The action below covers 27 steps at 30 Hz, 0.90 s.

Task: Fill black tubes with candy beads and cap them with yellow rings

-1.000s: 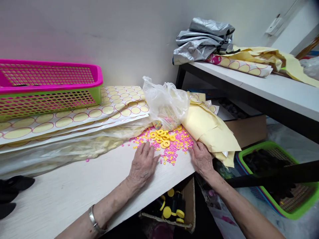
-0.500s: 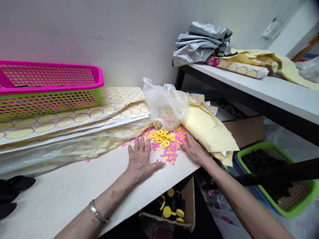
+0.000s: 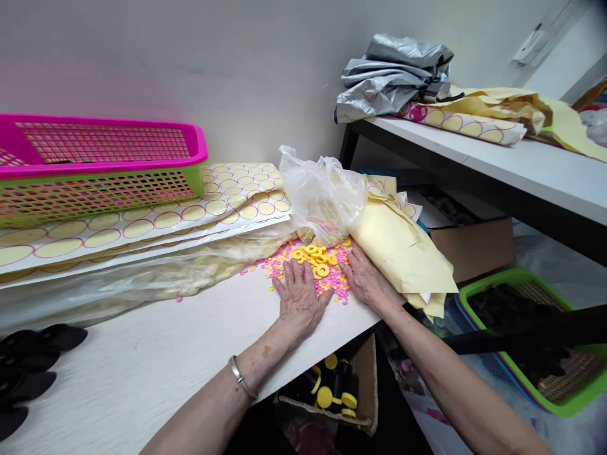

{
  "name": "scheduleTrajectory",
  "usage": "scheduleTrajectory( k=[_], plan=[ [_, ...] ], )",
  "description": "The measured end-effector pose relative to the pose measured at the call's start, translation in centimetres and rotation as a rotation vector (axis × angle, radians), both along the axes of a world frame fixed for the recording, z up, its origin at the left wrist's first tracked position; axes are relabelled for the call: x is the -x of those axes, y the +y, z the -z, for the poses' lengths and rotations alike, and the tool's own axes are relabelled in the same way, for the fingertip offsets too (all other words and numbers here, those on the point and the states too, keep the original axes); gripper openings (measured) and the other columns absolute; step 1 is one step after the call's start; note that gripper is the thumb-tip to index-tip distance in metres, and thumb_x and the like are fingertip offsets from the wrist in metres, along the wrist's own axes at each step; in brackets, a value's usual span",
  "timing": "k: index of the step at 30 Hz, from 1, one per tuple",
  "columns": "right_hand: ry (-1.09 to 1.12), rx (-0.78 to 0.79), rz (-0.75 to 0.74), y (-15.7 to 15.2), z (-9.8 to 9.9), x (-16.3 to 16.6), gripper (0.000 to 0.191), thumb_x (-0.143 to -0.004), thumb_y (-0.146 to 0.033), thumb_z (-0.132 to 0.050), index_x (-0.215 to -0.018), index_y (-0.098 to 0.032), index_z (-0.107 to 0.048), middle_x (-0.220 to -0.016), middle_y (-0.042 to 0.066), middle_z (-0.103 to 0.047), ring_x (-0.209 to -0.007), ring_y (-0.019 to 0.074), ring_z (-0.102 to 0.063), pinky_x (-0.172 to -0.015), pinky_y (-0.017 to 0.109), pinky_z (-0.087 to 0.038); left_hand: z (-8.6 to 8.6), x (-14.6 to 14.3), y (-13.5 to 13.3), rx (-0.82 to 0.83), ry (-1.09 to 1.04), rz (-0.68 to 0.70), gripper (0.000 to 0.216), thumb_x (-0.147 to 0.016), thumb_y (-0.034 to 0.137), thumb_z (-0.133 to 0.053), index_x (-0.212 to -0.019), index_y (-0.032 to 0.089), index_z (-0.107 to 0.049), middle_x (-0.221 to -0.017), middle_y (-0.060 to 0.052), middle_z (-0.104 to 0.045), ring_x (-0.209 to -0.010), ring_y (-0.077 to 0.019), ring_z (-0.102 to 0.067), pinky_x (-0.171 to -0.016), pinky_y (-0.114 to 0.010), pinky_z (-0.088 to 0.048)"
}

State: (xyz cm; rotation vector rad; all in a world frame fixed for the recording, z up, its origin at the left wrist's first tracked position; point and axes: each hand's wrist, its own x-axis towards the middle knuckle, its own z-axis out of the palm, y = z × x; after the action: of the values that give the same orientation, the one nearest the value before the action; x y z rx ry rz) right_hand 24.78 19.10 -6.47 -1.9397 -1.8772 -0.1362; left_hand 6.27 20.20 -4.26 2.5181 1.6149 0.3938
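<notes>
A heap of small pink and yellow beads with several yellow rings [image 3: 317, 262] lies on the white table [image 3: 156, 354], in front of a clear plastic bag [image 3: 322, 199]. My left hand [image 3: 300, 302] lies flat, palm down, fingers apart, on the left side of the heap. My right hand [image 3: 364, 280] rests flat on the heap's right edge, beside a pile of pale yellow paper [image 3: 403, 253]. Neither hand holds anything.
A pink and green mesh basket [image 3: 99, 167] sits on sheets of round stickers [image 3: 142, 221] at the left. Black objects [image 3: 28, 357] lie at the table's left edge. A higher shelf [image 3: 497, 170] holds grey plastic [image 3: 393, 72]. Below, a cardboard box holds black-and-yellow parts [image 3: 332, 392]; a green basket [image 3: 535, 341] stands at the right.
Both hands have slid inward over the beads, pushing the heap tighter between them. The left hand moved right and forward; the view shifted slightly.
</notes>
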Motion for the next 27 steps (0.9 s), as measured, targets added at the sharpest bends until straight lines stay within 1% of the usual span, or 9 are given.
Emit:
scheduleTrajectory(
  k=[3,5,9,12,15,19,21,24,27],
  plan=[
    [-0.011,-0.026,0.075,-0.6,0.0,2.2,0.032,-0.094,-0.034,-0.031,-0.092,-0.013,-0.056,-0.099,0.013,-0.055,-0.098,0.0235,-0.049,-0.088,0.04,-0.04,-0.5,1.1,0.4,-0.02,-0.056,0.007,0.071,-0.084,0.049,-0.04,-0.14,0.007,-0.029,-0.149,-0.024,-0.019,-0.138,-0.0403,-0.011,-0.104,-0.066,-0.014],
    [0.014,-0.028,0.165,-0.8,-0.1,3.6,0.034,-0.094,-0.035,-0.031,-0.092,-0.013,-0.056,-0.097,0.014,-0.055,-0.095,0.0242,-0.048,-0.085,0.041,-0.04,-0.5,2.1,0.3,-0.013,-0.085,0.031,0.072,-0.083,0.046,-0.043,-0.141,0.006,-0.025,-0.149,-0.024,-0.019,-0.138,-0.0393,-0.011,-0.104,-0.065,-0.018],
    [0.152,-0.049,0.32,-0.9,-0.4,5.9,0.037,-0.094,-0.039,-0.029,-0.094,-0.013,-0.056,-0.099,0.016,-0.055,-0.097,0.0264,-0.048,-0.087,0.045,-0.036,0.4,3.6,-0.9,-0.02,-0.076,0.158,0.098,-0.069,0.058,-0.056,-0.142,0.005,-0.018,-0.148,-0.026,-0.018,-0.138,-0.0429,-0.008,-0.103,-0.066,-0.016],
    [0.294,-0.08,0.394,-0.8,-0.5,7.2,0.042,-0.093,-0.043,-0.026,-0.098,-0.013,-0.055,-0.107,0.018,-0.054,-0.104,0.0286,-0.047,-0.092,0.05,-0.03,1.1,3.4,-1.9,-0.037,-0.049,0.188,0.109,-0.062,0.068,-0.055,-0.142,0.004,-0.019,-0.147,-0.028,-0.019,-0.137,-0.0452,-0.009,-0.102,-0.068,-0.013],
    [0.407,-0.134,0.386,-0.6,-0.4,8.4,0.042,-0.093,-0.044,-0.025,-0.101,-0.014,-0.053,-0.108,0.017,-0.055,-0.107,0.0283,-0.047,-0.093,0.05,-0.029,1.2,2.4,-2.0,-0.031,-0.006,0.17,0.103,-0.065,0.069,-0.051,-0.141,0.004,-0.024,-0.147,-0.028,-0.02,-0.137,-0.045,-0.01,-0.103,-0.068,-0.012],
    [0.521,-0.168,0.322,-0.9,-0.5,9.9,0.041,-0.092,-0.046,-0.027,-0.105,-0.017,-0.053,-0.105,0.014,-0.058,-0.104,0.0266,-0.05,-0.092,0.046,-0.033,0.9,2.1,-1.0,-0.034,0.042,0.157,0.08,-0.077,0.052,-0.046,-0.141,0.008,-0.026,-0.148,-0.025,-0.02,-0.138,-0.0419,-0.011,-0.103,-0.067,-0.012],
    [0.58,-0.148,0.305,-1.3,-0.7,10.4,0.043,-0.091,-0.047,-0.028,-0.109,-0.016,-0.052,-0.108,0.015,-0.058,-0.105,0.0261,-0.051,-0.091,0.044,-0.036,0.7,2.7,-0.4,-0.029,0.039,0.118,0.075,-0.081,0.049,-0.042,-0.142,0.01,-0.024,-0.149,-0.024,-0.019,-0.138,-0.0408,-0.01,-0.103,-0.067,-0.013],
    [0.68,-0.154,0.315,-2.2,-1.1,9.8,0.05,-0.091,-0.049,-0.028,-0.119,-0.013,-0.048,-0.12,0.018,-0.054,-0.113,0.0254,-0.049,-0.093,0.041,-0.038,0.4,4.5,0.8,0.004,0.009,0.062,0.082,-0.081,0.061,-0.038,-0.142,0.009,-0.021,-0.15,-0.024,-0.016,-0.139,-0.0403,-0.009,-0.103,-0.066,-0.016],
    [0.685,-0.195,0.329,-3.5,-1.1,7.9,0.053,-0.09,-0.054,-0.029,-0.114,-0.012,-0.052,-0.124,0.019,-0.051,-0.117,0.0257,-0.046,-0.096,0.042,-0.038,0.0,6.5,2.5,-0.006,-0.032,-0.021,0.077,-0.084,0.06,-0.033,-0.139,0.006,-0.026,-0.146,-0.025,-0.024,-0.137,-0.0386,-0.018,-0.103,-0.06,-0.024]
  ],
)
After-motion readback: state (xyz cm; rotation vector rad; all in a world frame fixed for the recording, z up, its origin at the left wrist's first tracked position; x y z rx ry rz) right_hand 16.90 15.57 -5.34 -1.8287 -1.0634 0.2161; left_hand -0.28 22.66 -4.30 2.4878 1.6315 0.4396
